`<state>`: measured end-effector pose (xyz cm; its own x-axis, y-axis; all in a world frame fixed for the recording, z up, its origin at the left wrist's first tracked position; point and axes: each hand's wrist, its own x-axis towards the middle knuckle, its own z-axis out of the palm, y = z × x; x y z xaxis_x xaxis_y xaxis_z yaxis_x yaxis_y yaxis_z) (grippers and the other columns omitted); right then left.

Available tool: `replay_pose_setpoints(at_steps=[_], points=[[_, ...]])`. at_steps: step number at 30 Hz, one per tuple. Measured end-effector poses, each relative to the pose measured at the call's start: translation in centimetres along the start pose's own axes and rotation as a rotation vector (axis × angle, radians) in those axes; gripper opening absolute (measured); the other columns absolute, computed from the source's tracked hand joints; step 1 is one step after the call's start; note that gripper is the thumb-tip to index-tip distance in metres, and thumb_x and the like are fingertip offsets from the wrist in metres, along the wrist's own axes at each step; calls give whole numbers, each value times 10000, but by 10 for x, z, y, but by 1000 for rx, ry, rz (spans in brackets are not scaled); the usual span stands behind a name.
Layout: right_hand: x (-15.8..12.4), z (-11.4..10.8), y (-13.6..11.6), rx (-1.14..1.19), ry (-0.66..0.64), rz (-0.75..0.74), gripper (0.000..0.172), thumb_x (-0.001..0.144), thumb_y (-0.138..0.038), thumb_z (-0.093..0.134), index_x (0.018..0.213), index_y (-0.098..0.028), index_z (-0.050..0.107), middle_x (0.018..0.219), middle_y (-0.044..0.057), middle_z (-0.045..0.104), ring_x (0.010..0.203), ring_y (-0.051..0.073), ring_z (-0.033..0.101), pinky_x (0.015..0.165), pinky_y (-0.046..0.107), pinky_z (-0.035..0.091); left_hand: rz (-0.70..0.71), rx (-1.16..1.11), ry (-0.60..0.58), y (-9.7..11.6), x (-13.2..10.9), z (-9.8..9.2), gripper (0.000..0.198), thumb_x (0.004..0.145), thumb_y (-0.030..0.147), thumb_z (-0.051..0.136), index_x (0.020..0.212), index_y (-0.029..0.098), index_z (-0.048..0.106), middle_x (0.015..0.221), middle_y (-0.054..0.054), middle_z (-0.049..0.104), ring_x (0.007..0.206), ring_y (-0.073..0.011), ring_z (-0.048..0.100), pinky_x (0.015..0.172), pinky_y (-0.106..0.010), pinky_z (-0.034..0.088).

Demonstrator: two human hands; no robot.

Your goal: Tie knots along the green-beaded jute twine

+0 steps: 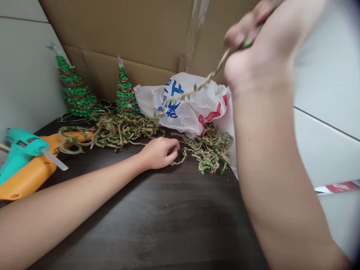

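My right hand is raised at the upper right, a little blurred, with its fingers closed round a leafy twine garland. From there the strand slants down to the left, toward a tangled heap of the same garland on the table. My left hand rests low over the table with curled fingers, and a strand comes out beside its fingertips. That strand leads to a second, greener heap of garland on the right. What lies inside the left fingers is hidden.
Two small green tinsel Christmas trees stand at the back left. A white plastic bag with blue and red print lies behind the heaps. Teal and orange glue guns lie at the left. Cardboard walls off the dark table.
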<state>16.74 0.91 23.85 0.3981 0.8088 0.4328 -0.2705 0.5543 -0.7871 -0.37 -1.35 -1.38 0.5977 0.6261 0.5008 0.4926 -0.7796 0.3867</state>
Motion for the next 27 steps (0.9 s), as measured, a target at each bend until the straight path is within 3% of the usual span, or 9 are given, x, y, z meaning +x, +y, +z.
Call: replay_pose_setpoints(at_steps=[1, 3, 6, 10, 13, 17, 20, 23, 27], points=[[-18, -7, 9, -11, -56, 73, 540, 1112, -233, 46, 778, -261, 469, 608, -96, 194, 456, 70, 252, 544, 293, 280, 26, -18, 35, 1, -1, -1, 146, 919, 220, 543, 834, 210, 660, 632, 14, 610, 558, -154, 533, 614, -296, 403], [-50, -22, 36, -26, -124, 176, 389, 1074, -128, 168, 923, -259, 501, 670, -90, 304, 478, 92, 254, 523, 267, 325, 89, -38, 117, 2, -4, -2, 188, 933, 243, 536, 749, 225, 570, 584, 30, 529, 518, -141, 466, 567, -294, 361], [-87, -50, 83, -222, -158, 216, 251, 1035, -248, 349, 1167, -261, 561, 879, -9, 574, 648, 136, 546, 683, 282, 522, 204, -57, 226, 4, -6, -4, 267, 960, 233, 540, 711, 243, 445, 573, 47, 450, 504, -132, 410, 535, -294, 329], [-121, -80, 127, -262, -261, 295, 351, 912, -313, 405, 1238, -251, 523, 1060, 59, 618, 831, 174, 622, 825, 314, 574, 206, -32, 373, 5, -5, -5, 187, 954, 306, 617, 864, 250, 463, 746, 17, 529, 637, -163, 476, 607, -305, 404], [-141, -84, 141, -185, -312, 431, 455, 862, -364, 393, 1296, -247, 467, 1075, 81, 643, 953, 214, 672, 939, 366, 601, 124, -32, 449, 3, -2, -4, 242, 922, 387, 665, 991, 251, 478, 907, -30, 583, 778, -205, 536, 703, -345, 469], [-152, -79, 152, -156, -397, 520, 633, 839, -387, 320, 1451, -236, 379, 1302, 128, 683, 1189, 240, 710, 1020, 409, 616, 55, -7, 409, 2, 1, 0, 151, 972, 335, 638, 1053, 241, 551, 929, -39, 601, 870, -231, 573, 816, -388, 506], [-149, -81, 160, -115, -431, 538, 679, 842, -374, 306, 1503, -229, 359, 1412, 134, 684, 1202, 238, 730, 990, 424, 642, 9, 23, 407, 1, 3, 2, 89, 1021, 302, 603, 1051, 225, 635, 941, -50, 596, 908, -237, 594, 838, -391, 520], [-143, -89, 170, -66, -407, 543, 632, 863, -351, 387, 1487, -257, 372, 1278, 95, 746, 1115, 234, 762, 958, 438, 655, -13, 50, 438, -3, 4, 2, 122, 1048, 297, 590, 1038, 215, 680, 999, -67, 629, 961, -243, 619, 880, -402, 533], [-138, -98, 186, -81, -338, 454, 532, 825, -279, 629, 1323, -288, 443, 1027, 2, 741, 984, 199, 769, 973, 408, 652, -35, 44, 460, -8, 6, 1, 154, 1065, 303, 562, 980, 209, 650, 995, -73, 682, 994, -249, 649, 926, -412, 537]])
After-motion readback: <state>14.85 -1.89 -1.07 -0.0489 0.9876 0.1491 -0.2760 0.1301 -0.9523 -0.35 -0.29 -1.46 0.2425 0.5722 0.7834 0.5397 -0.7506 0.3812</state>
